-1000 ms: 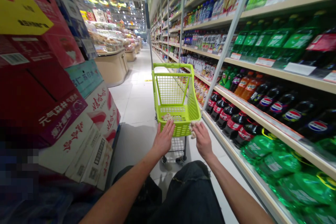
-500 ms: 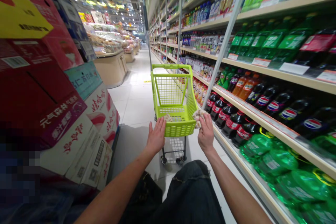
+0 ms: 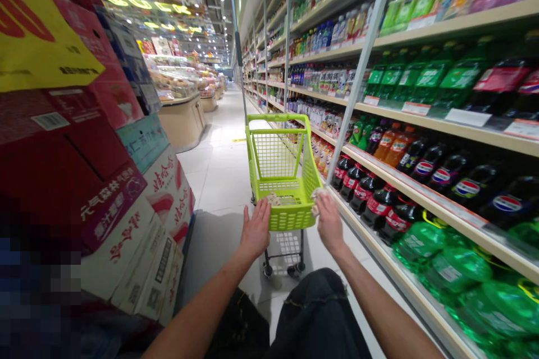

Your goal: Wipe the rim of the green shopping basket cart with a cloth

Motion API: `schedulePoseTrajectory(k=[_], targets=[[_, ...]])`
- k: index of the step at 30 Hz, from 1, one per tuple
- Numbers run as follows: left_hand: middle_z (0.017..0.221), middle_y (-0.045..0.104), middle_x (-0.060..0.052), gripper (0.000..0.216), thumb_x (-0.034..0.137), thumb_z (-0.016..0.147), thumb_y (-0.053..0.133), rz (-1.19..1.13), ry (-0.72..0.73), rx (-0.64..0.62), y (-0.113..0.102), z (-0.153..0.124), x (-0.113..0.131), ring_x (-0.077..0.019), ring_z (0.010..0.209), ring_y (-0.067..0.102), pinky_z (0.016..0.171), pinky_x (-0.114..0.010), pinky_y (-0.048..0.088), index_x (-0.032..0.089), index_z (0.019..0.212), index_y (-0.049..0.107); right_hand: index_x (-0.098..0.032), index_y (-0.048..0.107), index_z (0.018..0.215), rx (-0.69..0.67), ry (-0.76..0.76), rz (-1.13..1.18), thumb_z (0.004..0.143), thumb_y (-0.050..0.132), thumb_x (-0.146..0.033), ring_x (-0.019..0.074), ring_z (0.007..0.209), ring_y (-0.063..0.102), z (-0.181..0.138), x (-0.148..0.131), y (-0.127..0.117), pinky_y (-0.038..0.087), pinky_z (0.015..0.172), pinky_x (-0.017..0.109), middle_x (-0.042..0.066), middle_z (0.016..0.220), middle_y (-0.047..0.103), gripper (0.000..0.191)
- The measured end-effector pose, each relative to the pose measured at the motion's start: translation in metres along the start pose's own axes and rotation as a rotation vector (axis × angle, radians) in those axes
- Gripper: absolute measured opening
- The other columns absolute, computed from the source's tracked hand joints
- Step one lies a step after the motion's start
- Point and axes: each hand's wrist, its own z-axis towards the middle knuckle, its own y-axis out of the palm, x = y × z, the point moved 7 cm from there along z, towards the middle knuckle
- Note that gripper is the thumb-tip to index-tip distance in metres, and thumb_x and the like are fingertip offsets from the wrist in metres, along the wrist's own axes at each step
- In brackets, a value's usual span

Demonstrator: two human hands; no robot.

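Note:
A small lime-green shopping cart [image 3: 290, 217] stands on the floor before my knees, its basket holding no goods. My left hand [image 3: 255, 228] lies over the near left corner of the basket, fingers fairly straight and close together. Beyond its fingertips a pale, patterned cloth [image 3: 273, 199] shows inside the rim. At the near right corner, my right hand [image 3: 329, 223] is bent around a second pale cloth [image 3: 315, 202], pressing it against the outside of the basket wall. That hand is slightly smeared by motion, and its fingers hide part of the cloth.
Drink shelves [image 3: 421, 176] run along the right, with large green bottles [image 3: 455, 263] low beside my right arm. Stacked cartons [image 3: 138, 247] with a yellow sign [image 3: 37, 33] rise at the left. A tiled aisle [image 3: 223, 123] leads away past a display counter [image 3: 181, 123].
The view has tilted up a little, so the cart and hands sit lower in it. My right hand has shifted closer in against the basket's corner, with its cloth. The left hand keeps its place.

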Motion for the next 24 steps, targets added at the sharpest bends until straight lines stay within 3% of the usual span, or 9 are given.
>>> schedulePoseTrajectory(k=[3, 5, 7, 11, 14, 16, 18, 20, 24], targets=[[0.143, 0.026, -0.011, 0.064, 0.013, 0.070, 0.038, -0.002, 0.012, 0.000, 0.000, 0.000, 0.003, -0.0224, 0.133, 0.018, 0.106, -0.053, 0.012, 0.010, 0.133, 0.028, -0.015, 0.055, 0.116, -0.119, -0.174, 0.103, 0.084, 0.034, -0.007, 0.0188, 0.130, 0.027, -0.009, -0.053, 0.031, 0.033, 0.102, 0.046, 0.011, 0.125, 0.052, 0.038], [0.143, 0.026, -0.010, 0.063, 0.012, 0.070, 0.038, -0.006, 0.009, -0.002, -0.002, -0.001, 0.001, -0.0220, 0.133, 0.019, 0.106, -0.053, 0.013, 0.011, 0.133, 0.029, -0.017, 0.056, 0.114, -0.149, -0.254, 0.134, 0.085, 0.036, -0.008, 0.0179, 0.130, 0.028, -0.012, -0.069, 0.039, 0.034, 0.101, 0.044, 0.009, 0.123, 0.054, 0.036], [0.143, 0.026, -0.010, 0.063, 0.011, 0.070, 0.037, -0.018, -0.003, -0.009, -0.003, -0.003, -0.003, -0.0215, 0.133, 0.020, 0.106, -0.054, 0.013, 0.011, 0.133, 0.029, -0.018, 0.056, 0.114, -0.125, -0.230, 0.108, 0.085, 0.036, -0.008, 0.0179, 0.130, 0.027, -0.008, -0.056, 0.032, 0.034, 0.101, 0.045, 0.009, 0.123, 0.054, 0.036], [0.142, 0.027, -0.010, 0.062, 0.011, 0.070, 0.037, -0.045, 0.014, -0.014, -0.005, -0.004, -0.003, -0.0213, 0.132, 0.020, 0.105, -0.055, 0.013, 0.011, 0.132, 0.031, -0.016, 0.055, 0.116, -0.022, 0.008, 0.000, 0.084, 0.036, -0.008, 0.0216, 0.130, 0.026, 0.002, -0.006, 0.009, 0.029, 0.102, 0.051, 0.011, 0.126, 0.051, 0.038], [0.142, 0.028, -0.011, 0.061, 0.013, 0.072, 0.038, -0.039, 0.025, 0.011, -0.004, 0.000, 0.001, -0.0216, 0.133, 0.020, 0.106, -0.053, 0.014, 0.010, 0.132, 0.030, -0.016, 0.055, 0.115, -0.059, 0.027, 0.037, 0.083, 0.037, -0.008, 0.0220, 0.131, 0.024, -0.002, -0.028, 0.025, 0.028, 0.103, 0.050, 0.012, 0.128, 0.049, 0.038], [0.142, 0.029, -0.012, 0.059, 0.015, 0.074, 0.037, -0.029, -0.009, 0.026, -0.003, 0.003, -0.001, -0.0224, 0.132, 0.021, 0.106, -0.052, 0.015, 0.009, 0.132, 0.031, -0.016, 0.056, 0.114, -0.117, -0.087, 0.100, 0.083, 0.037, -0.007, 0.0202, 0.131, 0.024, -0.007, -0.058, 0.042, 0.030, 0.103, 0.048, 0.011, 0.126, 0.051, 0.037], [0.141, 0.029, -0.013, 0.058, 0.015, 0.074, 0.037, -0.018, -0.041, 0.031, -0.003, 0.004, -0.005, -0.0230, 0.132, 0.022, 0.106, -0.052, 0.015, 0.009, 0.132, 0.031, -0.018, 0.055, 0.115, -0.147, -0.178, 0.137, 0.084, 0.037, -0.008, 0.0185, 0.131, 0.025, -0.011, -0.070, 0.046, 0.032, 0.103, 0.046, 0.009, 0.125, 0.052, 0.037], [0.141, 0.029, -0.012, 0.059, 0.013, 0.073, 0.036, -0.017, -0.030, 0.018, -0.002, 0.005, -0.008, -0.0224, 0.132, 0.022, 0.106, -0.052, 0.014, 0.009, 0.132, 0.032, -0.019, 0.054, 0.116, -0.136, -0.163, 0.124, 0.083, 0.036, -0.006, 0.0177, 0.131, 0.025, -0.011, -0.053, 0.035, 0.032, 0.103, 0.046, 0.008, 0.126, 0.052, 0.039], [0.142, 0.028, -0.010, 0.061, 0.012, 0.072, 0.036, -0.033, 0.003, -0.022, -0.002, 0.004, -0.008, -0.0221, 0.132, 0.022, 0.105, -0.054, 0.013, 0.010, 0.133, 0.030, -0.018, 0.052, 0.119, -0.026, 0.056, 0.015, 0.082, 0.034, -0.005, 0.0212, 0.131, 0.023, -0.002, 0.001, 0.002, 0.028, 0.104, 0.051, 0.009, 0.131, 0.045, 0.043]])
